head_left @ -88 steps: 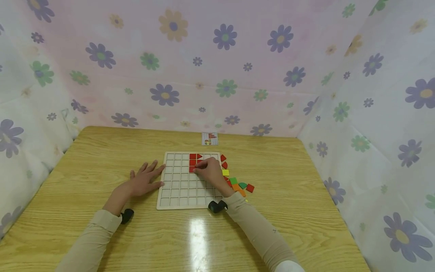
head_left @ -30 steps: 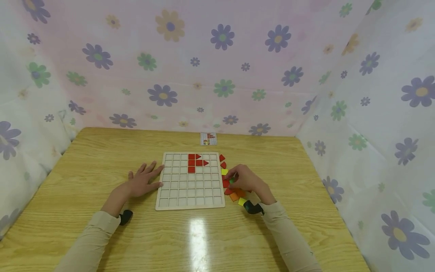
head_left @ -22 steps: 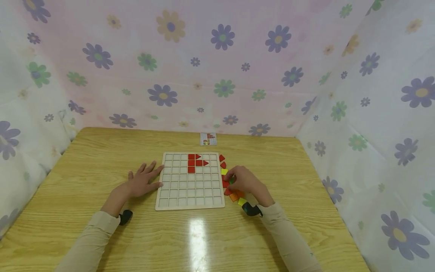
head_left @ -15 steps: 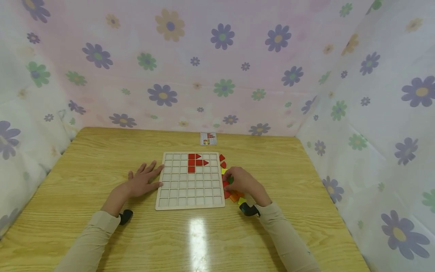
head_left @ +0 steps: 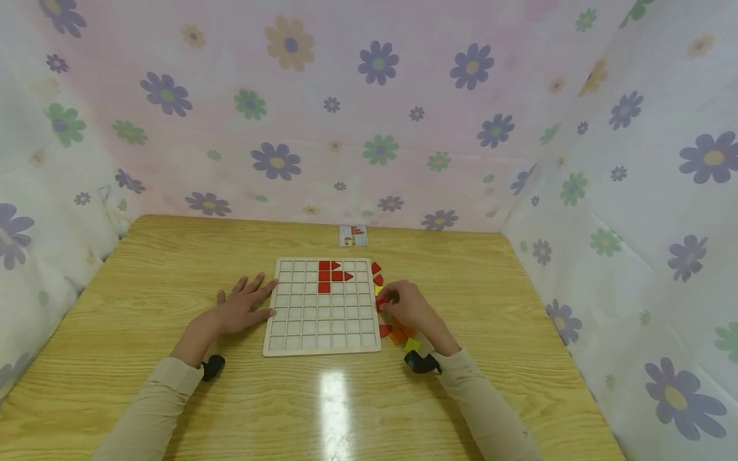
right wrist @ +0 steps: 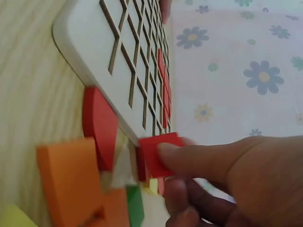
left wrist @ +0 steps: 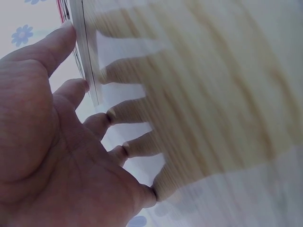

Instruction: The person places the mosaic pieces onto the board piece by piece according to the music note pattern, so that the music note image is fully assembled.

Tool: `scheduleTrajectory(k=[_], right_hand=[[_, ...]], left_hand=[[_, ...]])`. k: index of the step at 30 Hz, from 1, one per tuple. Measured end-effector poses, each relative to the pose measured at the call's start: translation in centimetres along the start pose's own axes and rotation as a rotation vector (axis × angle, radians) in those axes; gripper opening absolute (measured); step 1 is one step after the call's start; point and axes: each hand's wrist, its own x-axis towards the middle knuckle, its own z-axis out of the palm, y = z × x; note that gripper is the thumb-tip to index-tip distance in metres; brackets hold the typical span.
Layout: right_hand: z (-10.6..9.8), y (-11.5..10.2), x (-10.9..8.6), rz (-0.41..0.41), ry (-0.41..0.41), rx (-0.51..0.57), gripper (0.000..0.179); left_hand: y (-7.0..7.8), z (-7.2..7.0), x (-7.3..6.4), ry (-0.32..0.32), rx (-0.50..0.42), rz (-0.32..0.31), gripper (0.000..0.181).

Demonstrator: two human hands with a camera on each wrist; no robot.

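The left hand (head_left: 235,314) lay at the near-left side of the wooden grid board (head_left: 323,351), its fingers spread apart, with the thumb and forefinger touching the board's left edge. That wide spread looked like a light brace, enough to keep the board from sliding while leaving the cells uncovered.

The right hand (head_left: 408,302) was beyond the opposite edge, its fingers clamped on a red tile (right wrist: 161,153). The thumb pressed one face, leaving the tile's edges largely exposed; such a pinch would probably suit a thin, flat piece. The tile was just beside the board's right edge, above the loose pieces there.

Those pieces lay close along that edge, probably for a short reach: a red piece with a curved side (right wrist: 100,127), an orange block (right wrist: 71,179), a green piece (right wrist: 135,203) and a yellow tile (head_left: 412,345). Two red wedges (head_left: 377,280) lay farther up the same edge.

On the board, red pieces (head_left: 325,276) filled six cells in the far rows, squares in a column with two points facing right. A small printed card (head_left: 353,235) lay flat on the table (head_left: 490,282) beyond the board, seemingly put where neither arm blocked it.
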Motion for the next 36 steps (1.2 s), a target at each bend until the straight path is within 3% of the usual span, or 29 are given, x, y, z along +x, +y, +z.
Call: scheduleTrajectory(k=[4,7,12,16,21,27,36], right_hand=[[1.0,0.1,0.1,-0.037,0.066,0.155,0.008],[1.9,0.0,0.2,-0.01,0.123,0.259,0.008],[3.0,-0.5,0.3,0.047,0.21,0.263,0.011],[3.1,-1.1,0.7,0.045,0.206,0.302,0.01],[3.3,-2.0,1.9,-0.025,0.161,0.406,0.01],[3.7,-3.7,3.2,-0.079,0.156,0.399,0.01],[4.7,-3.7,5.2,0.007,0.187,0.301,0.008]], left_hand=[[0.7,-0.4,-0.3,-0.002,0.009,-0.011,0.074],[0.9,-0.4,-0.3,-0.005,0.031,-0.021,0.073],[0.9,-0.4,-0.3,-0.006,0.015,-0.013,0.073],[0.5,-0.3,-0.3,0.005,-0.004,0.0,0.074],[-0.3,0.3,-0.1,0.024,0.017,0.002,0.075],[0.3,0.2,0.0,0.02,0.012,-0.007,0.073],[0.0,0.2,-0.1,0.023,-0.027,0.022,0.076]])
